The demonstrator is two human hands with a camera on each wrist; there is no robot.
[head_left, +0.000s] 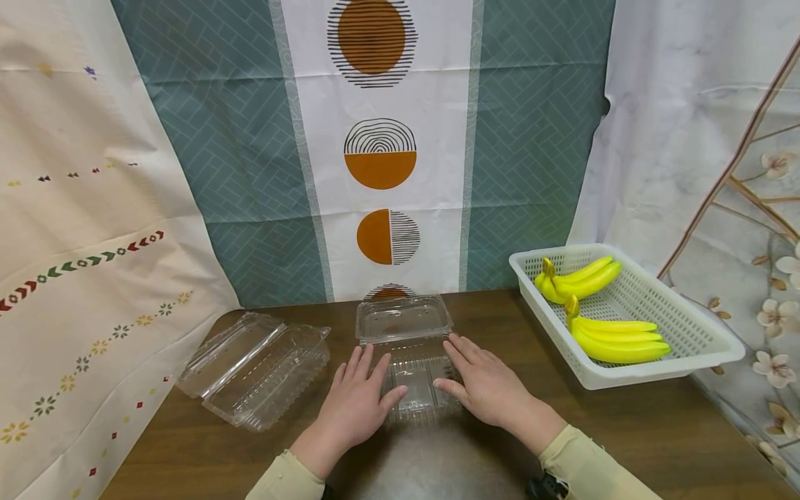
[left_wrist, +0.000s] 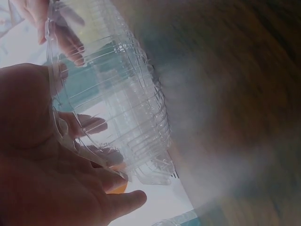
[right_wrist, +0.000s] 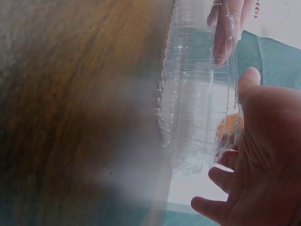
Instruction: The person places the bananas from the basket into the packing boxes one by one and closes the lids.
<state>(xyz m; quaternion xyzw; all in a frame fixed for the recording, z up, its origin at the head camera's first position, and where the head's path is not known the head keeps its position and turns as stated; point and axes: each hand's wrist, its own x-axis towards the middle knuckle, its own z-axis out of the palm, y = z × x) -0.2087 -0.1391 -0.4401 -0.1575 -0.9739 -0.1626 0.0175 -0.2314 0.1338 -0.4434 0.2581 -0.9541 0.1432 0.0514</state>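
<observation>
A clear plastic clamshell box [head_left: 415,378] lies open on the brown table, its lid [head_left: 405,319] folded back toward the curtain. My left hand [head_left: 356,403] rests along the left rim of the box with fingers spread and mostly straight. On the opposite rim is my right hand [head_left: 490,385], its fingers also extended. Both wrist views show the ribbed wall of the clear box [left_wrist: 117,99] upright on the table, with the hands at its upper edge. Neither hand is curled round it. The box's inside shows no contents.
At left on the table [head_left: 169,458] lies another open clear clamshell box [head_left: 262,375]. A white slatted basket [head_left: 706,340] stands at right, holding two bunches of yellow bananas [head_left: 619,340]. Patterned cloths [head_left: 237,153] hang behind and on both sides.
</observation>
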